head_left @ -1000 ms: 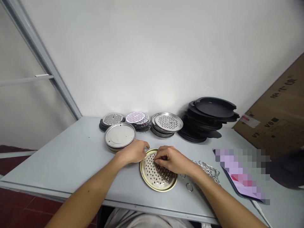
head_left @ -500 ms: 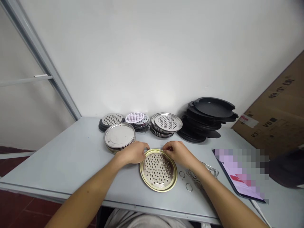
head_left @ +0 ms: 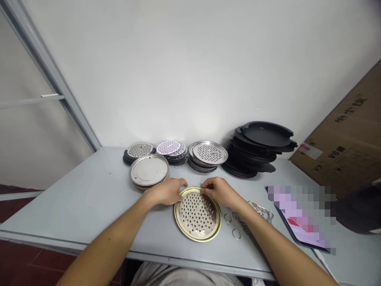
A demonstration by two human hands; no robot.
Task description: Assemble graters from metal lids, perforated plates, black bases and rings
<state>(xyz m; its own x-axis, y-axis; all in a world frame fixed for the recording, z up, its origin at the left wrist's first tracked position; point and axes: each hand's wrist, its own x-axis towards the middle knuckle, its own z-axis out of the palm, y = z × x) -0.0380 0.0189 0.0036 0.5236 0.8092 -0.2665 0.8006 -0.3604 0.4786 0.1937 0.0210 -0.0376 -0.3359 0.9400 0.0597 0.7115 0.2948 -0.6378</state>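
Observation:
A round gold-rimmed plate point(head_left: 218, 222) lies flat on the table before me, with a disc full of square holes point(head_left: 196, 214) inside its rim. At its upper left edge is my left hand point(head_left: 169, 191), its thumb against the rim and its index finger curled beyond the edge. My right hand point(head_left: 220, 191) bends over the upper right edge, fingertips pinched together at the rim. Whatever small thing may be between those fingertips is hidden. Several thin metal rings point(head_left: 236, 234) lie just right of the plate, partly behind my right forearm.
Behind my left hand stands a stack of round metal lids point(head_left: 149, 171). Along the wall are stacks of perforated discs point(head_left: 140, 149), point(head_left: 168, 147) and perforated metal plates point(head_left: 210, 153). Black trays point(head_left: 264, 135) are piled at right. A phone or tablet point(head_left: 300, 218) and a cardboard box point(head_left: 336, 155) are farther right.
My right hand has shifted very slightly left along the plate's rim. My left hand and the plate stay nearly where they were; the whole view has moved a little.

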